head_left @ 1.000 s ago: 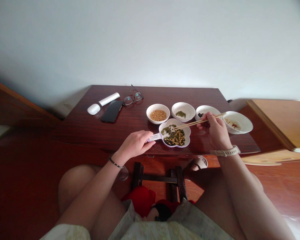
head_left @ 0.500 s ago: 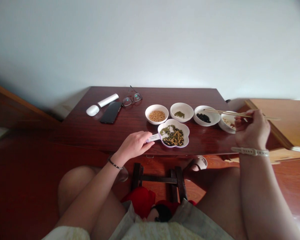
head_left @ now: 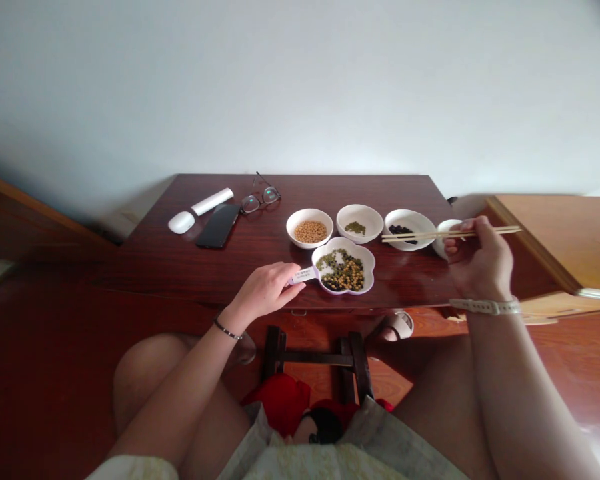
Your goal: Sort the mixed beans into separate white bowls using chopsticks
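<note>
My left hand [head_left: 267, 288] is closed on the handle of a flower-shaped white bowl [head_left: 371, 268] with a purple edge, which holds mixed green, black and yellow beans. My right hand [head_left: 483, 263] grips a pair of chopsticks [head_left: 415, 236], held level and pointing left over the bowl of black beans [head_left: 431, 227]. Whether a bean sits between their tips I cannot tell. Behind the flower-shaped bowl stand a bowl of yellow soybeans [head_left: 290, 233] and a bowl of green beans [head_left: 377, 220]. A further white bowl [head_left: 441, 247] is partly hidden by my right hand.
On the table's [head_left: 205, 270] left lie a black phone [head_left: 219, 227], glasses [head_left: 261, 199], a white tube-like stick [head_left: 213, 201] and a white rounded case [head_left: 181, 223]. The wall is behind the table, and a wooden cabinet [head_left: 570, 233] stands at the right.
My right hand has moved left, and the chopstick tips have shifted from the black-bean bowl's middle to its left rim. My left hand keeps hold of the flower-shaped bowl. The view shifted slightly.
</note>
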`<state>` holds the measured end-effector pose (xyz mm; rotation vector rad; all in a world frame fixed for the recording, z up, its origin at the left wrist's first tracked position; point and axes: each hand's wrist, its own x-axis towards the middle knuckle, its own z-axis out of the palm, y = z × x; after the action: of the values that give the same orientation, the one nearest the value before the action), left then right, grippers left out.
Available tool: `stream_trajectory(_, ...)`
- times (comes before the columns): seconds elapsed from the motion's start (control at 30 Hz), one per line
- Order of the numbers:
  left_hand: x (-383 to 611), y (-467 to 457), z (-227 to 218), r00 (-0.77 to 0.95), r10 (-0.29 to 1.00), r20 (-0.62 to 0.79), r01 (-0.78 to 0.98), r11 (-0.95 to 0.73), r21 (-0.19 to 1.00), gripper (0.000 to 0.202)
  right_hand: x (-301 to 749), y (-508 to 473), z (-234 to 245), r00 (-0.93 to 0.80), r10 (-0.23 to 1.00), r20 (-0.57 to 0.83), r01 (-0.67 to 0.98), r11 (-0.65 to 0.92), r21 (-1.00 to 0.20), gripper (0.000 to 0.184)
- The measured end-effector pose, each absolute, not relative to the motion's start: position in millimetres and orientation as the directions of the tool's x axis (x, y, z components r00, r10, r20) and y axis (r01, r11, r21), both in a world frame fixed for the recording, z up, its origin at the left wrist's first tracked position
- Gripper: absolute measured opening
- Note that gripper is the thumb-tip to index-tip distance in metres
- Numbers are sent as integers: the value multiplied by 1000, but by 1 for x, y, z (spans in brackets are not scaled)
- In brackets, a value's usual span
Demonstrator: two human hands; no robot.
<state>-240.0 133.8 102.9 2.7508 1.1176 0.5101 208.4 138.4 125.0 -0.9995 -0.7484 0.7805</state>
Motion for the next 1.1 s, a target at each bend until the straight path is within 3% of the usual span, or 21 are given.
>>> stream_trajectory(0.07, -240, 134, 103, 670, 697, 255, 656, -717, 236, 15, 190, 136, 127, 427, 886, 179, -219, 294, -931, 36)
stream_trajectory(0.17, -240, 134, 101, 670, 697, 255, 655, -717, 237, 14, 164, 129, 130, 228, 971, 68, -136, 101, -986, 43)
stream_trajectory(0.3, -241, 134, 101, 669, 700, 250, 655, -714, 248, 14, 135, 121, 137, 48, 999, 17, -88, 21, -996, 49)
stream_trajectory(0.47, -242, 134, 101, 675, 691, 259, 642, -723, 256, 15, 114, 118, 143, 27, 1000, 5, -120, 8, -993, 50)
stream_trajectory(0.73, -242, 135, 100, 679, 690, 252, 639, -724, 261, 15, 123, 129, 131, 146, 989, 27, -136, 47, -990, 47)
stream_trajectory(1.1, -242, 135, 100, 682, 690, 241, 639, -723, 261, 15, 112, 134, 123, 37, 997, -70, -207, -61, -977, 47)
